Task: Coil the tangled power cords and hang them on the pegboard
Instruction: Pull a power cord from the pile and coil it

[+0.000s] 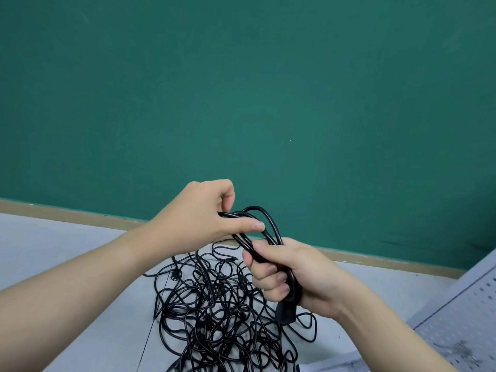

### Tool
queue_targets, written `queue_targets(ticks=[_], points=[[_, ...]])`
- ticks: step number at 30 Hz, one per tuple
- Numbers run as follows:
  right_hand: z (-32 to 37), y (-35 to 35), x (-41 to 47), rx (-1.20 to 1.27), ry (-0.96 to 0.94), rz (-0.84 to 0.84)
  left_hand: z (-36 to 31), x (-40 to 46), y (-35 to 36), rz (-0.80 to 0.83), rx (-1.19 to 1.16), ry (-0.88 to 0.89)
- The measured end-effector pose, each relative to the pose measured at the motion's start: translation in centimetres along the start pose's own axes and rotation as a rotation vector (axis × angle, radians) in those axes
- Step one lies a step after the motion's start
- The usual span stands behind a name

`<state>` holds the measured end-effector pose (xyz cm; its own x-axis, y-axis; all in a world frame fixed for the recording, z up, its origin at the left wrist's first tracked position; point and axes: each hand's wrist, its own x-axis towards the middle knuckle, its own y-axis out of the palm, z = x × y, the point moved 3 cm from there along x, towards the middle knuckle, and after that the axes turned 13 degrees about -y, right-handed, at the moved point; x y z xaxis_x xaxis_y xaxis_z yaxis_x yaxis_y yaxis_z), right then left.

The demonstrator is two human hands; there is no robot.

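Observation:
A black power cord coil (268,224) is held up between both hands above the floor. My right hand (292,272) grips the lower part of its loops, and a black plug end hangs below the fist. My left hand (204,213) pinches the top of the loops between thumb and curled fingers. Below the hands lies a large tangled pile of black cords (222,312) on the pale grey floor. A corner of the grey perforated pegboard (461,312) shows at the lower right.
A green wall (241,89) fills the upper view, with a tan skirting strip (80,213) along its base. The grey floor (67,237) spreads left of the pile. A thin dark line runs across the floor beside the pile.

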<state>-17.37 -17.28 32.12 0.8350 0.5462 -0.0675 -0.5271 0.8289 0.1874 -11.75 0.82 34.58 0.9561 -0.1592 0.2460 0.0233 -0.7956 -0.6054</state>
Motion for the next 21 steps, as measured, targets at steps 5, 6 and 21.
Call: queue_targets(ticks=[5,6,21], points=[[0.3,-0.4,-0.4,0.277,-0.057,0.002,1.5,0.4,0.6,0.143,-0.101,0.040],[0.4,-0.6,-0.5,0.319,-0.072,-0.010,1.9,0.4,0.8,0.168,-0.086,0.026],[0.2,-2.7,-0.7,0.010,-0.206,-0.333,1.2,-0.9,3.8,0.445,-0.104,-0.184]])
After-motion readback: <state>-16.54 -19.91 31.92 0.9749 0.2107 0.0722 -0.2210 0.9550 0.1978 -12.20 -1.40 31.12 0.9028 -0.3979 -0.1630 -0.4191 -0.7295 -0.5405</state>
